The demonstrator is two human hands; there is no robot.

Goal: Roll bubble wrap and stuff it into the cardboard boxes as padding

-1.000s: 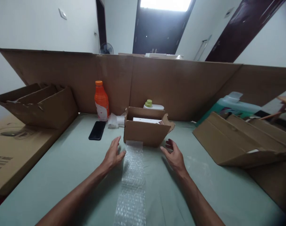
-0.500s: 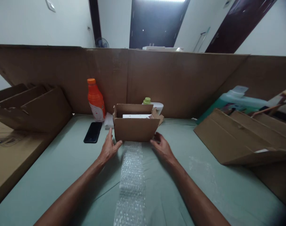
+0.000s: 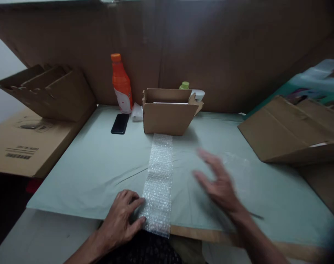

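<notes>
A long strip of bubble wrap (image 3: 160, 176) lies on the pale green table cover (image 3: 101, 165), running from the table's near edge up to a small open cardboard box (image 3: 167, 113). My left hand (image 3: 120, 220) rests at the near edge with its fingertips on the strip's near left corner. My right hand (image 3: 219, 183) hovers blurred above the cover to the right of the strip, fingers spread, holding nothing. Something white lies inside the box.
An orange bottle (image 3: 121, 84), a black phone (image 3: 120, 123) and crumpled white paper (image 3: 137, 112) sit left of the box. Folded cardboard stacks stand at left (image 3: 51, 91) and right (image 3: 288, 128). A tall cardboard wall (image 3: 211, 55) closes the back. A green-capped bottle (image 3: 184, 85) peeks behind the box.
Both hands have left the box sides and pulled back toward me. The left hand now touches the strip's near end; the right moves in the air. The view has tilted downward.
</notes>
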